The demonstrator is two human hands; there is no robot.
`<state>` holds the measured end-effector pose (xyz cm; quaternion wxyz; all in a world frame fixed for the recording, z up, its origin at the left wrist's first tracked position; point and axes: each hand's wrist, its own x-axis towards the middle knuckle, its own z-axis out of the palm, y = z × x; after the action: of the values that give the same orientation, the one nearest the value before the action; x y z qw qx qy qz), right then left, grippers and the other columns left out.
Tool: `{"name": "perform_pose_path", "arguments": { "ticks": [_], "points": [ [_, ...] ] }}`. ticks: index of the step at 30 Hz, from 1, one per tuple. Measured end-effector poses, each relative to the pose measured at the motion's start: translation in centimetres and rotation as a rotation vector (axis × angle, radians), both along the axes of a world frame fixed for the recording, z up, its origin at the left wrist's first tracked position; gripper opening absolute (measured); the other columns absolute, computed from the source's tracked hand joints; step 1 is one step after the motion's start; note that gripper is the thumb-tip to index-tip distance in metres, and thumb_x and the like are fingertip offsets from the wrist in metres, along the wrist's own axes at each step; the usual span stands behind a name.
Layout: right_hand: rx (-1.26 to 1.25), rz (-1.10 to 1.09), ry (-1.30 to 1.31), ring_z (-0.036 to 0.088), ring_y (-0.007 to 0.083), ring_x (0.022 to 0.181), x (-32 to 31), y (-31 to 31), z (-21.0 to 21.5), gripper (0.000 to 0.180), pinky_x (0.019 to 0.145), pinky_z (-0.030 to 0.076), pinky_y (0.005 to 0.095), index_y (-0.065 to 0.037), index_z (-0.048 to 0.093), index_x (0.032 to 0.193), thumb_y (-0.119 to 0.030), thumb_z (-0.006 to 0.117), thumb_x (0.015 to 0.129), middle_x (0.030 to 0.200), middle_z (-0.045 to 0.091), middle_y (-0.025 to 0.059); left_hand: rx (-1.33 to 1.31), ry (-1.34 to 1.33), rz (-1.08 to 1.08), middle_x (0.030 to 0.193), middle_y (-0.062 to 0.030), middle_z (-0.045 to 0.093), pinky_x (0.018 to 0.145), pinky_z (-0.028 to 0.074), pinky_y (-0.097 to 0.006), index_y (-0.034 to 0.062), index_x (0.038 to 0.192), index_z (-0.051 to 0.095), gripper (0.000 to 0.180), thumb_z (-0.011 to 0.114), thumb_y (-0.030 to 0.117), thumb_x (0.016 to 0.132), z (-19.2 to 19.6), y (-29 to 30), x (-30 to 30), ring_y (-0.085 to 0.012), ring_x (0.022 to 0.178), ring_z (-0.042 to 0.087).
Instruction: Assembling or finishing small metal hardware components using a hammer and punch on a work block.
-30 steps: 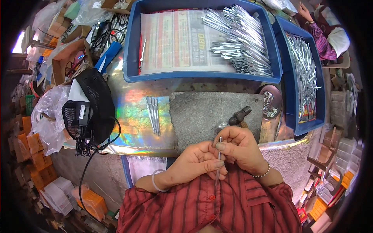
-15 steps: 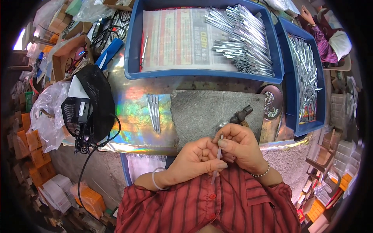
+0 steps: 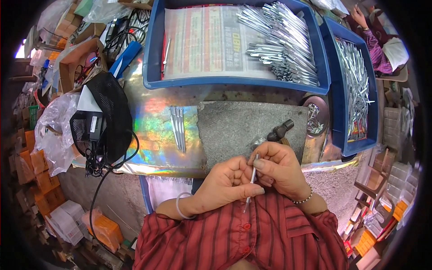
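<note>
In front of the red striped shirt (image 3: 193,234), both hands hold one slim, straight, silver metal rod (image 3: 253,175), which slants with its lower end toward the body. The right hand (image 3: 281,168) pinches it near the upper end between thumb and fingers; the left hand (image 3: 225,182) presses its thumb over the lower part, but its fingers behind are partly hidden. The rod is probably light and stiff, hardly fragile, and perhaps a little slippery because it looks smooth; a thumb-and-finger hold at two places should suit it. Just beyond the right hand, a hammer with black metal head (image 3: 280,131) lies on the rough grey flat slab (image 3: 238,128) and takes some of the free room there. Left of the slab lie several thin silver strips (image 3: 178,130); right of it stands a round dark dish (image 3: 323,108) with small metal pieces. Farther away, a wide blue plastic tray (image 3: 234,83) closes the back.
</note>
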<state>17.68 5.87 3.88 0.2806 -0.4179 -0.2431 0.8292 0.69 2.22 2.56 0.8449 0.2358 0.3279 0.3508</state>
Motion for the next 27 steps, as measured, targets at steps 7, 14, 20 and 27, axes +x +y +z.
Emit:
{"name": "perform_pose_path", "arguments": {
  "ticks": [7,14,20,27],
  "points": [
    [0.005,-0.016,-0.019,0.038,0.0028,0.045,-0.4,0.0,-0.3,0.009,0.04,0.028,0.0161,-0.001,0.054,0.086,-0.009,0.059,0.084,0.066,0.053,0.001,-0.115,-0.023,-0.068,0.076,-0.0023,0.058,0.053,0.044,-0.017,0.0047,0.092,0.047,0.018,0.063,0.006,0.083,-0.3,0.1,-0.3,-0.0057,0.065,0.056],
    [0.018,0.021,-0.057,0.039,0.0028,0.045,-0.8,-0.1,0.0,0.01,0.039,0.028,0.016,-0.002,0.053,0.086,-0.01,0.06,0.084,0.064,0.052,0.0003,-0.122,-0.058,-0.063,0.078,-0.0037,0.06,0.056,0.045,-0.018,0.0049,0.093,0.047,0.015,0.059,0.009,0.086,-0.3,-0.4,-0.7,-0.0069,0.067,0.058],
    [0.026,0.037,-0.063,0.04,0.0028,0.046,-1.2,-0.3,0.3,0.01,0.04,0.029,0.016,-0.002,0.053,0.085,-0.009,0.06,0.083,0.065,0.053,0.0006,-0.095,-0.128,-0.096,0.081,-0.0087,0.061,0.062,0.05,-0.024,0.0033,0.095,0.046,0.013,0.056,0.003,0.086,-0.9,-0.9,-1.3,-0.0155,0.073,0.062],
    [0.054,0.053,-0.085,0.044,0.0032,0.048,-1.5,-0.2,0.7,0.012,0.042,0.032,0.0158,-0.002,0.054,0.085,-0.01,0.062,0.082,0.066,0.056,0.002,-0.021,-0.099,-0.074,0.082,-0.0095,0.061,0.063,0.05,-0.025,0.003,0.094,0.046,0.011,0.054,0.003,0.087,-0.3,-0.9,-1.5,-0.0163,0.074,0.063]
  ]
}}
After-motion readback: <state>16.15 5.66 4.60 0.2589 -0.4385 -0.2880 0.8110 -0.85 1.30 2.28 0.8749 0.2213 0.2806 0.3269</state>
